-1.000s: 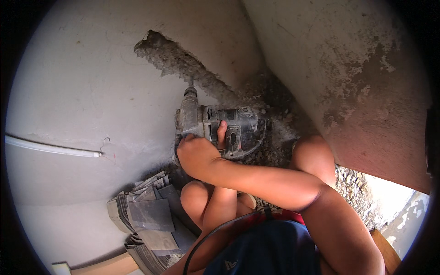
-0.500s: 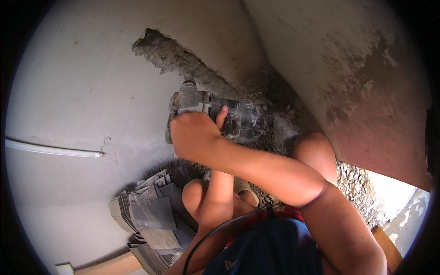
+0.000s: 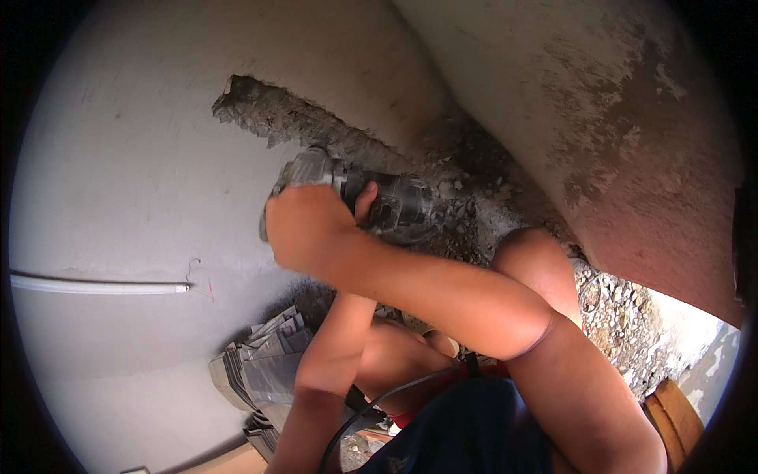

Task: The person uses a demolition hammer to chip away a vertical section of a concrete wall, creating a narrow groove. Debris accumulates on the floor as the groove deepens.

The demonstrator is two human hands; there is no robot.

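Grey, dust-coated power tool [image 3: 371, 201], a rotary hammer or chisel by its shape, lies against the pale plastered wall [image 3: 118, 174] just below a ragged chased groove [image 3: 284, 118] that exposes rough masonry. Its long axis runs from upper left, where the nose meets the wall, to lower right, where the body points toward loose rubble [image 3: 616, 316]. Right hand [image 3: 304, 229] is the nearer one: it wraps closed over the front of the tool, thumb up beside the housing. Left hand is hidden behind the right forearm; its grip cannot be told. Below left, a white conduit [image 3: 95, 286] crosses the wall, with stacked grey tiles [image 3: 260, 363] beside the bent knees.
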